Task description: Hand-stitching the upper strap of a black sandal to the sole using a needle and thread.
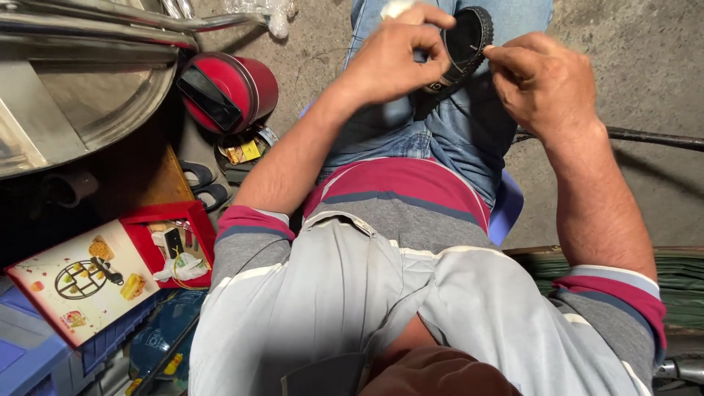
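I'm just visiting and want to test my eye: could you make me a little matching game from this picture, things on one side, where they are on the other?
Things:
1. black round part
2. red tin
3. red box
4. metal basin

Places:
A. top left corner
B. open, low on the left, by a picture lid
C. between the left hand and right hand, over the lap
D. on the floor beside the left forearm

Pairs: 1-C, 2-D, 3-B, 4-A
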